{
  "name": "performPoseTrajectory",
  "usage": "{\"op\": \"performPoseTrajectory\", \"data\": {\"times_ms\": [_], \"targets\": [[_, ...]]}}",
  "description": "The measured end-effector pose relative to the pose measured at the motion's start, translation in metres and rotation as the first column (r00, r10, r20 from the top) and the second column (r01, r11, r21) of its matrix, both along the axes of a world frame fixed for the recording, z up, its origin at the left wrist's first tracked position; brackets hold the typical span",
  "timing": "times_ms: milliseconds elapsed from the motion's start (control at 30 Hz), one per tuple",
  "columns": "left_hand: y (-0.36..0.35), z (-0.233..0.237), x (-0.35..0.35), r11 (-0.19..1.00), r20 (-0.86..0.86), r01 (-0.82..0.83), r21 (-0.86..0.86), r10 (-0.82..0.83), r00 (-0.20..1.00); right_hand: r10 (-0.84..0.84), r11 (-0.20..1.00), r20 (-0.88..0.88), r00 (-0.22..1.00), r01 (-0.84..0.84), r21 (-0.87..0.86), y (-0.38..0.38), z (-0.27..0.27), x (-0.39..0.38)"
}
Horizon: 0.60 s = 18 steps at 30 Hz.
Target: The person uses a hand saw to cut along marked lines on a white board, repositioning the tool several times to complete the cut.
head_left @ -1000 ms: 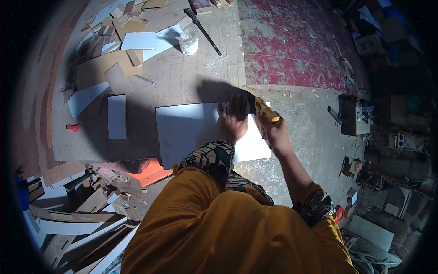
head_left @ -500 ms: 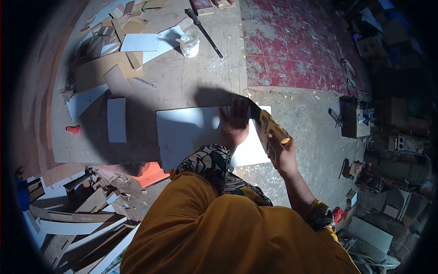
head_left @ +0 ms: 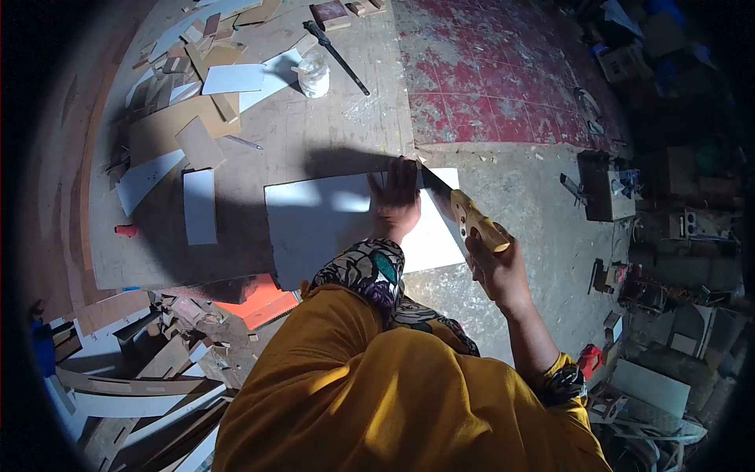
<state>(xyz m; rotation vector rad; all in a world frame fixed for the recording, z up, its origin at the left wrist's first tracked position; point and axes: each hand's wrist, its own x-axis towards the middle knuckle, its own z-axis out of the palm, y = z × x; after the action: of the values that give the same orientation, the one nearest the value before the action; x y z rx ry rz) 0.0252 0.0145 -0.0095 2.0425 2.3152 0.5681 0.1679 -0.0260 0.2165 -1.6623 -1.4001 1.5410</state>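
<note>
Snugly, the right grip (head_left: 501, 271) wraps the saw handle (head_left: 474, 221), left grip (head_left: 397, 208) spread on white board (head_left: 436, 240)

Room lies between white board (head_left: 314, 236) and jar (head_left: 314, 83), while offcuts (head_left: 200, 145) obstruct the left.

No word, brand, number or sign can be read anywhere in view. The brown cardboard box (head_left: 625, 61) at the dim upper right seems to carry dark print, too blurred to make out, while the pale board with a reddish-brown edge (head_left: 98, 334) in the lower-left heap bears faint marks too small to decipher. On the hand saw with a yellow, curved handle (head_left: 476, 220), only small dark round spots show, none of them a legible letter or figure.
</note>
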Motion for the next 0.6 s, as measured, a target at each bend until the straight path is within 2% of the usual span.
{"op": "performPoseTrajectory", "data": {"times_ms": [67, 133, 200, 267, 300, 367, 467, 600], "targets": [[-0.002, 0.0, 0.001, 1.0, 0.018, 0.003, -0.007, -0.003, 1.0, 0.054, 0.999, 0.011, 0.998, -0.054, -0.006, 0.003, -0.001, 0.007], [0.0, 0.006, -0.001, 1.0, 0.036, -0.001, -0.008, 0.002, 0.999, 0.042, 0.999, 0.023, 0.999, -0.041, -0.029, 0.01, 0.007, 0.001], [0.001, 0.012, -0.004, 0.996, 0.085, 0.043, -0.084, -0.036, 0.996, 0.04, 0.998, 0.034, 0.999, -0.038, -0.055, 0.026, -0.004, -0.006], [-0.003, 0.004, 0.0, 0.998, 0.089, 0.029, -0.048, -0.025, 0.996, -0.071, 0.997, -0.171, 0.983, 0.069, -0.016, 0.053, -0.056, -0.009], [-0.001, 0.001, 0.001, 1.0, 0.085, 0.009, 0.0, -0.009, 0.996, -0.046, 0.999, -0.163, 0.986, 0.045, -0.012, 0.069, -0.075, -0.016], [-0.001, 0.003, 0.002, 1.0, 0.065, 0.01, -0.009, -0.01, 0.998, -0.009, 1.0, -0.158, 0.987, 0.007, -0.015, 0.085, -0.091, -0.035], [0.0, 0.007, -0.003, 1.0, 0.045, 0.01, -0.018, -0.01, 0.999, 0.077, 0.996, 0.081, 0.994, -0.073, -0.054, 0.088, -0.09, -0.052], [0.001, -0.001, -0.001, 1.0, 0.053, 0.015, -0.017, -0.014, 0.999, 0.063, 0.998, -0.001, 0.998, -0.063, -0.006, 0.068, -0.074, -0.038]]}}
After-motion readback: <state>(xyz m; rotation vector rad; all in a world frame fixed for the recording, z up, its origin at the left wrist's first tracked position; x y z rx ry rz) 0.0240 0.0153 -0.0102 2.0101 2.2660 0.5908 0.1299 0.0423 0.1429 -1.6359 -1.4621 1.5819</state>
